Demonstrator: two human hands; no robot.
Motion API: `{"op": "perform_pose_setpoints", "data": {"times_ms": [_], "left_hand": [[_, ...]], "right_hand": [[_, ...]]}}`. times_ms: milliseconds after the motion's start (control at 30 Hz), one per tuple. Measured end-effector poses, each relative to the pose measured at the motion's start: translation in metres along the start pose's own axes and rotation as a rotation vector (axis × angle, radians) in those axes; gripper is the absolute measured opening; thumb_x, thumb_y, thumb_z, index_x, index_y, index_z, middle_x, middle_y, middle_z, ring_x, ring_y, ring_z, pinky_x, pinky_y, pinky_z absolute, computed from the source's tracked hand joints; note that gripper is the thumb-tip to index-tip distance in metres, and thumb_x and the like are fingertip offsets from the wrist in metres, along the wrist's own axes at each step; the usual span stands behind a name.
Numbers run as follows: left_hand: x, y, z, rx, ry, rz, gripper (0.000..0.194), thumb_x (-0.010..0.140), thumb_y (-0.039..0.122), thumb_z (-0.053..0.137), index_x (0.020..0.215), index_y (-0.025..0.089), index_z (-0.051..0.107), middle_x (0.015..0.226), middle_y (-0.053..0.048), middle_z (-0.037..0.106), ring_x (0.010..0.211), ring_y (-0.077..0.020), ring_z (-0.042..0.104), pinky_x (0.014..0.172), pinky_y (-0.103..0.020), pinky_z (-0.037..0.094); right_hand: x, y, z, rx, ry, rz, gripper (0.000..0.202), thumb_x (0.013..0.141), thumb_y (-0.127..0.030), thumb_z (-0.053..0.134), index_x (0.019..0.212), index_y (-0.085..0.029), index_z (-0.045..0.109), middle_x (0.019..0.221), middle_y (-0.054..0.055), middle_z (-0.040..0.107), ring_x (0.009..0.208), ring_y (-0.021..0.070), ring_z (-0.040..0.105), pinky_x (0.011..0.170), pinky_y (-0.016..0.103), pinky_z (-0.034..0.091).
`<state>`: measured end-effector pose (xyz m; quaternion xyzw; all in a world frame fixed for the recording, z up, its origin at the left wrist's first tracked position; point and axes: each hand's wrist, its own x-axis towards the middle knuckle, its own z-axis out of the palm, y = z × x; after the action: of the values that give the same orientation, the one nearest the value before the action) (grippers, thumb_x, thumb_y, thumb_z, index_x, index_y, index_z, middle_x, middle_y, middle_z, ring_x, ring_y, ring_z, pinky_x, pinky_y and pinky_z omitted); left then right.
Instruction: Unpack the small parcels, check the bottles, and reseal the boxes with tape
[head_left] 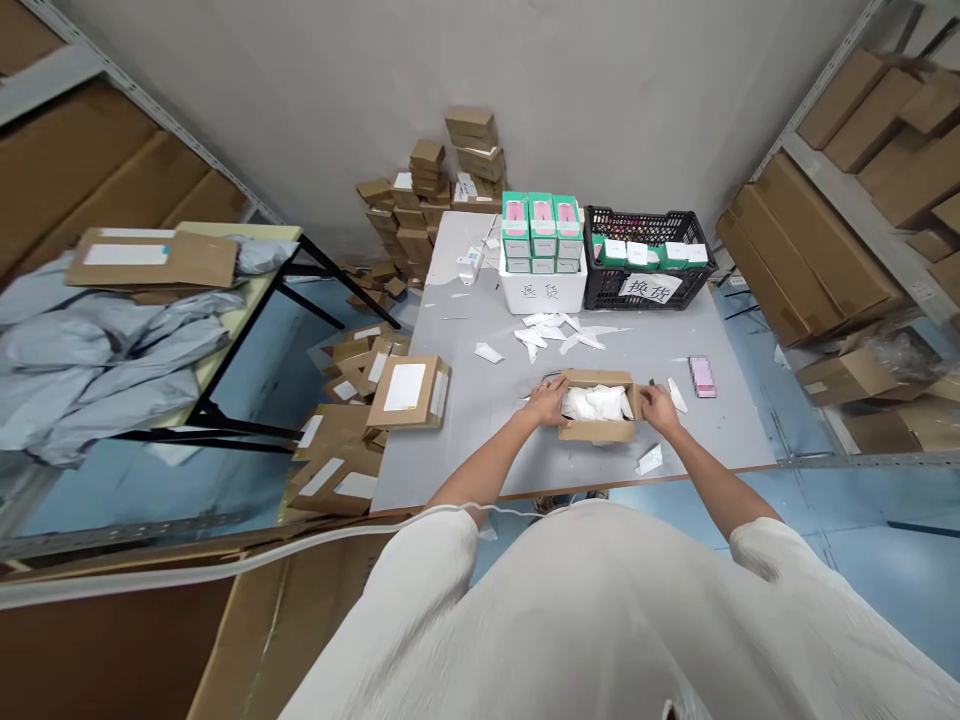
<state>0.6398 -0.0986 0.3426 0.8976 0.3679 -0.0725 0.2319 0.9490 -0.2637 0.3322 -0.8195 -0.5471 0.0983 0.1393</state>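
A small open cardboard box (pixel 598 431) sits near the front edge of the grey table, its flaps folded up. White crumpled packing (pixel 596 403) fills it, and whatever lies beneath is hidden. My left hand (pixel 549 402) grips the box's left end, fingers over the edge. At the opposite end, my right hand (pixel 658 408) pinches the right flap between its fingers. A small dark thing shows by the right fingertips, too small to make out. Close to that hand lie white paper scraps (pixel 677 395) and a pink phone-like rectangle (pixel 703 377).
A closed carton (pixel 409 391) stands at the table's left edge. Behind are a white bin (pixel 544 292) of green-and-pink boxes and a black crate (pixel 651 288). Torn white labels (pixel 551 330) litter the middle. Cartons crowd the floor left; a white cable (pixel 300 545) crosses in front.
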Motion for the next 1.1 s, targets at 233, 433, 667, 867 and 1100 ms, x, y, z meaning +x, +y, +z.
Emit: {"op": "perform_pose_setpoints", "data": {"times_ms": [233,433,667,867,1100], "left_hand": [[-0.004,-0.001,0.004,-0.049,0.039,-0.005,0.134,0.065,0.053,0.097,0.176,0.03,0.026,0.184,-0.016,0.024,0.162,-0.0498,0.033,0.126,-0.058,0.039],[-0.008,-0.003,0.009,-0.079,0.081,0.0,0.133,0.064,0.054,0.097,0.176,0.031,0.028,0.184,-0.014,0.026,0.161,-0.0498,0.035,0.124,-0.057,0.042],[-0.013,-0.004,0.013,-0.133,0.121,0.011,0.132,0.066,0.054,0.096,0.176,0.027,0.029,0.183,-0.014,0.028,0.158,-0.0486,0.039,0.123,-0.054,0.043],[-0.013,-0.007,0.019,-0.136,0.134,0.008,0.132,0.068,0.055,0.094,0.177,0.026,0.027,0.184,-0.014,0.028,0.157,-0.0475,0.041,0.124,-0.053,0.041],[-0.004,-0.017,0.03,-0.15,0.144,0.035,0.135,0.066,0.056,0.095,0.178,0.028,0.024,0.185,-0.013,0.025,0.159,-0.0463,0.039,0.127,-0.053,0.038]], "right_hand": [[0.009,-0.019,0.007,0.167,-0.085,0.068,0.042,0.102,-0.018,0.044,0.134,-0.019,0.069,0.128,0.013,0.076,0.115,0.0258,0.069,0.097,0.033,0.052],[0.01,-0.037,-0.001,-0.05,0.021,-0.113,0.042,0.101,-0.022,0.051,0.138,-0.017,0.07,0.138,0.019,0.068,0.13,0.035,0.057,0.113,0.045,0.043],[0.029,-0.121,0.024,-0.144,-0.336,-0.603,0.042,0.103,-0.02,0.054,0.14,-0.021,0.073,0.143,0.013,0.07,0.133,0.0303,0.061,0.114,0.04,0.044],[0.036,-0.165,0.036,-0.219,-0.43,-0.675,0.049,0.104,-0.019,0.052,0.151,-0.017,0.066,0.163,0.016,0.059,0.145,0.0332,0.056,0.115,0.043,0.046],[0.035,-0.148,0.028,-0.304,-0.567,-0.608,0.03,0.105,-0.027,0.056,0.104,-0.023,0.085,0.127,0.013,0.081,0.118,0.0307,0.073,0.102,0.039,0.051]]}}
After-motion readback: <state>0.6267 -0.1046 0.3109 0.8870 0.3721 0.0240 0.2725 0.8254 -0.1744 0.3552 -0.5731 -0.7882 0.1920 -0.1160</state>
